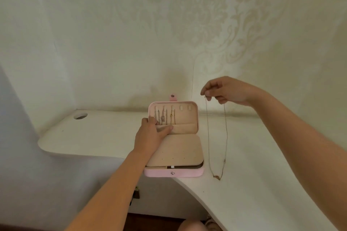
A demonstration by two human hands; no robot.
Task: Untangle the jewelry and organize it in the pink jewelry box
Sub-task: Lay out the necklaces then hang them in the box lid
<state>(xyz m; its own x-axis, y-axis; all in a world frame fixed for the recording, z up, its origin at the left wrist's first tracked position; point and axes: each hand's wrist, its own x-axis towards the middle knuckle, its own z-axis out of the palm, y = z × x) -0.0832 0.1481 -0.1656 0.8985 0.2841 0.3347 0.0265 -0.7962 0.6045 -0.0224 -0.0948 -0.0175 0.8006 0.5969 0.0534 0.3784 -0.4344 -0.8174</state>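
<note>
— Where was the pink jewelry box [174, 173]?

— On the white desk [262, 155], at its curved front edge, open. Its lid [188, 116] stood upright towards the wall, with several chains [163, 117] hanging from the hooks on its left side.

— And the left hand [150, 137]?

— It rested on the lid's lower left part, fingers straight and close together, laid across the beige pocket [185, 127].

— The right hand [225, 90]?

— It was raised above the desk to the right of the box, thumb and fingertips pinched on a thin necklace [208, 133]. The chain hung down in a long loop, and its pendant [217, 176] touched the desk just beside the box's front right corner.

— Anything else?

— A round hole [80, 116] near the desk's back left corner.
</note>
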